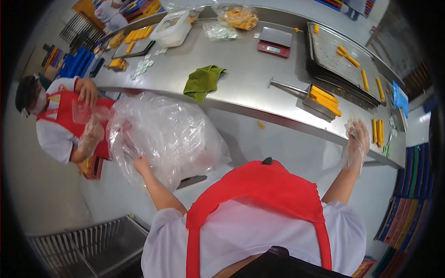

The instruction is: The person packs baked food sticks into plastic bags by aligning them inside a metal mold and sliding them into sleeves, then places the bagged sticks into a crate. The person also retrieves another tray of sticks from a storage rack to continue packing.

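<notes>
My left hand (143, 165) is closed on the edge of a large clear plastic bag (171, 134), which bulges out beside the table. My right hand (358, 139), in a loose clear plastic glove, is at the table's front edge with its fingers curled. Something small and whitish may be in those fingers, but I cannot make it out. Just right of this hand lie a few yellow sticks (380, 132) and green-handled scissors (387, 147). To its left rests a metal scoop (301, 95) filled with yellow sticks (324, 98).
Along the steel table (245, 88) are stacked baking trays (333, 48), a red scale (274, 46), a green cloth (203, 82), a white tub (171, 30) and bagged yellow sticks (240, 17). A co-worker (65, 116) stands at left, near the bag. A slatted metal crate (92, 243) sits lower left.
</notes>
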{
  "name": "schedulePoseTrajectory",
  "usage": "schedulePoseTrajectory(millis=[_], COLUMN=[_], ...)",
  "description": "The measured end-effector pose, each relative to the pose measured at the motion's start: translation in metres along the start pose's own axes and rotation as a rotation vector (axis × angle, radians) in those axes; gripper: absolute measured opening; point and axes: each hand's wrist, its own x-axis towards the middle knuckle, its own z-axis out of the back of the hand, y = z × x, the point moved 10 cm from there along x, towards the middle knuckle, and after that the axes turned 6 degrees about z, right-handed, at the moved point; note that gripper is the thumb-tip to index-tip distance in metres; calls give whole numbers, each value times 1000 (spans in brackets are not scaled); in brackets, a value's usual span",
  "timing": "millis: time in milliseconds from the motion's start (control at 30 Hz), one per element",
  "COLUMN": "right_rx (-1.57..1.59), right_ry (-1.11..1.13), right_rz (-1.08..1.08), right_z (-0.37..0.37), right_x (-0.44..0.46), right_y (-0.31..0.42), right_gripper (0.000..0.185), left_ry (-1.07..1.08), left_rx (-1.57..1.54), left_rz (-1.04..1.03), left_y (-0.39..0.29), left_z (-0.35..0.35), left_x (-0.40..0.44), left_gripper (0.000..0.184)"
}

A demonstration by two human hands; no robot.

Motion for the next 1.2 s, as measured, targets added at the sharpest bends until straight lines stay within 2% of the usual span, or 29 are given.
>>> schedulePoseTrajectory(millis=[33,67,200,267,333,367,400,433,467,500,567,600,667,767,800,833,900,933,967,1000,1033,1067,1133,1200], right_rx=[-3,22,20,2,6,18,9,4,-36,-71,106,119,275,405,283,2,-232,-223,-218,-202,-151,-105,-28,48], right_ry=[26,67,202,296,449,531,699,863,933,1001,1166,1168,1129,1153,1136,1133,1124,1104,1069,1078,1104,1126,1167,1207], right_rz=[-4,-22,-64,-62,-74,-88,-91,-90,-149,-203,-440,-438,-799,-787,-607,-333,-49,116,283,290,200,110,40,-27], right_z=[-1,0,-32,-64,-105,-126,-150,-171,-182,-188,-193,-189,-174,-151,-141,-130,-118,-115,-113,-112,-110,-108,-107,-108], right_x=[6,17,25,10,-21,-40,-60,-81,-100,-119,-159,-162,-183,-171,-158,-148,-141,-134,-127,-124,-121,-119,-115,-115], right_y=[-7,-20,-22,-11,2,5,3,1,-10,-24,-46,-45,-57,-40,-43,-29,-14,-6,4,7,7,5,6,11], right_gripper=[37,37,38,38,41,44,47,50,46,43,53,53,62,65,63,53,43,34,25,25,17,11,10,10], left_ry=[-81,-244,-574,-567,-345,-181,91,298,546,786,887,953,1010,1155,1182,1243,1348,1407,1383,1485,1590,1586,1633,1561], left_rx=[-160,-480,-798,-995,-1137,-1204,-1492,-1536,-1762,-1847,-1963,-1985,-2000,-2019,-2037,-1994,-1931,-1913,-1917,-1867,-1809,-1810,-2041,-2078], left_rz=[-12,-53,-74,-254,-462,-499,-540,-506,-322,-330,-201,-137,-88,-45,-59,-71,-15,54,34,-17,-59,-64,41,167], left_y=[5,12,-22,-52,-108,-137,-177,-209,-228,-252,-277,-284,-289,-288,-285,-282,-274,-270,-261,-261,-262,-259,-252,-236], left_z=[13,35,150,187,192,175,154,131,84,54,20,9,-1,-14,-18,-29,-48,-56,-58,-55,-54,-52,-15,-12], left_x=[-3,-11,-104,-141,-172,-184,-205,-229,-240,-260,-298,-318,-349,-394,-403,-412,-435,-448,-454,-471,-485,-483,-466,-430], left_gripper=[19,23,9,7,7,6,5,6,12,15,14,15,15,15,15,17,20,20,20,20,22,22,31,42])
